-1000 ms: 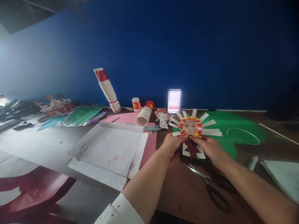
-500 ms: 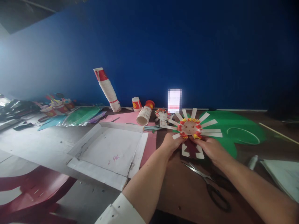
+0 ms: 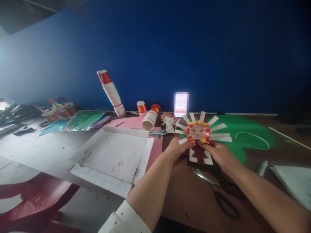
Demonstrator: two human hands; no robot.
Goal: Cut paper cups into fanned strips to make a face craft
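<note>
Between both hands is a paper cup doll (image 3: pixel 198 132), with white strips fanning out round its drawn face, red and yellow curled bits along the rim, and a dark red dress shape on a white piece below. My left hand (image 3: pixel 180 147) pinches its lower left side, just under the face. From the right, my right hand (image 3: pixel 216 150) grips the matching spot, thumb on the front. Most of the fingers are hidden behind the doll. On the brown table below lie black-handled scissors (image 3: pixel 216 187), blades partly spread. A smaller similar doll (image 3: pixel 169 122) stands behind, to the left.
A white box lid (image 3: pixel 109 155) lies left on pink paper (image 3: pixel 155 152). Paper cups stand in a leaning stack (image 3: pixel 113 94) by the blue wall; another stack (image 3: pixel 150 119) lies tipped. Green paper (image 3: pixel 252 129) spreads at right, near white sheets (image 3: pixel 291 178). A red chair (image 3: pixel 41 197) stands front left.
Both hands keep hold of the doll, which has shifted very slightly and tilted a little. Everything else stays in place.
</note>
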